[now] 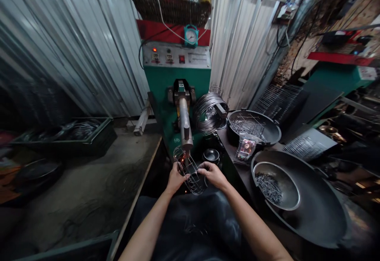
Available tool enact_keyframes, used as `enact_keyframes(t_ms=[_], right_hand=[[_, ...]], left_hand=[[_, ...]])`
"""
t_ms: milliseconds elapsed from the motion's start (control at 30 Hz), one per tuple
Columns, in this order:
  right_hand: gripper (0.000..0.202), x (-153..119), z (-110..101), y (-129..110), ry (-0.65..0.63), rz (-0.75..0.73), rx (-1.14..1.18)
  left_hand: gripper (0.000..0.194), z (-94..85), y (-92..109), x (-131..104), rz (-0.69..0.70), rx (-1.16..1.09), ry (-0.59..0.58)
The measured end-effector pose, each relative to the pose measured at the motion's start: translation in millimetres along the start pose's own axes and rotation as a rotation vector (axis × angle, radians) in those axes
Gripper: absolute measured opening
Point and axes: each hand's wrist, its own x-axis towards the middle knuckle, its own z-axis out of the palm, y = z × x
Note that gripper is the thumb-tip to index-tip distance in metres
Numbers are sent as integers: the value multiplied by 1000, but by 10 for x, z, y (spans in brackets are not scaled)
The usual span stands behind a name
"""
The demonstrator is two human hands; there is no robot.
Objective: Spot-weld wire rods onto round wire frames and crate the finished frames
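Note:
A round wire basket frame [194,182] is held under the electrode arm [184,126] of a green spot welder [160,85]. Orange sparks show where the electrode tip meets the wire. My left hand [177,178] has its fingers closed on the frame's left side, close to the sparks. On the right side, the thumb and fingers of my right hand [211,173] are pinched at the frame's wires. Any small piece between those fingertips is too small to make out. A small dark round bowl [210,155] stands just behind my right hand.
To the right, a wide pan [320,205] holds a metal bowl [292,182] of short wire pieces. Behind it are another pan [274,132] with wire grids, a plastic packet [246,149] and a wire coil [204,112]. A crate [97,138] stands left.

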Motion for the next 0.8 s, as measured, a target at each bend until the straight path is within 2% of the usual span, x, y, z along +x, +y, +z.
enact_keyframes(t_ms=[133,233,367,500,667,800], right_hand=[[12,4,6,-77,42,9,26],[12,127,47,-172,84,-33,-6],[10,249,80,-223,78,-53,-39],[18,105,41,-134,67,17,35],[20,-188,-21,-7,-129,143,159],[21,-104,-4,-65,-82,87,150]], left_hand=[[48,-8,14,3,11,-23,-4],[50,11,-32,45,-40,-60,7],[50,31,-104,106,-89,-116,-25],[49,0,-89,106,-76,-116,-26],[54,-13,44,-12,-191,-298,-106],[54,9,132,-72,-343,-433,-119]])
